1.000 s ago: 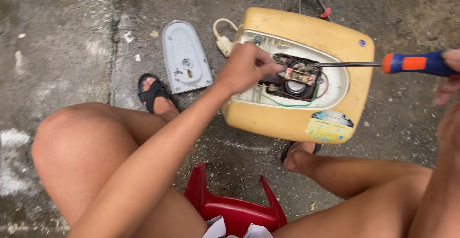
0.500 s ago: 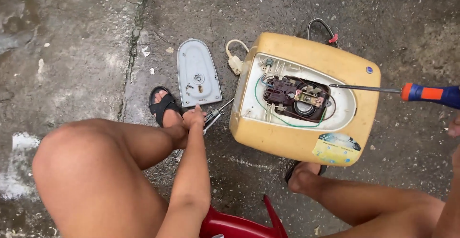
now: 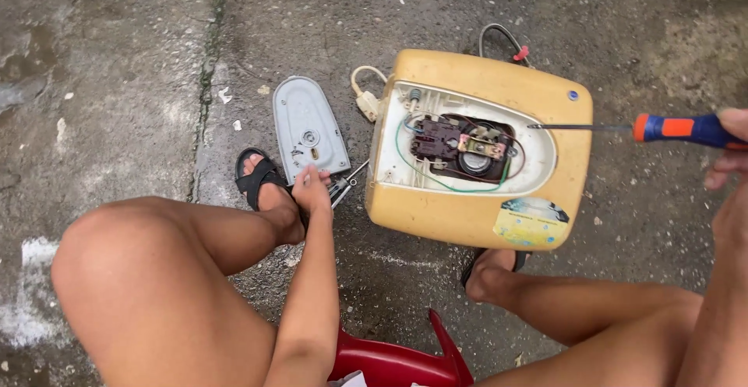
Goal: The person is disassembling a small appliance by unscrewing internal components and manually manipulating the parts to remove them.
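Grey cover plate point(image 3: 309, 128) lies on the concrete floor point(image 3: 117, 83). Left hand point(image 3: 312, 187), fingers closed on small metal pliers point(image 3: 343, 187), rests just below it. Opened yellow appliance point(image 3: 483, 149) at centre. Right hand point(image 3: 732, 149) grips a screwdriver point(image 3: 670, 129), tip over the appliance.

Cover plate point(image 3: 309, 128) lies left of appliance point(image 3: 483, 223); pliers point(image 3: 343, 185) between them.

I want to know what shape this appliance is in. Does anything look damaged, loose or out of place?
The yellow appliance lies open, its wiring and switch parts exposed. Its grey cover plate lies detached on the wet concrete floor beside it. The casing looks stained and yellowed. No cracks or spills show.
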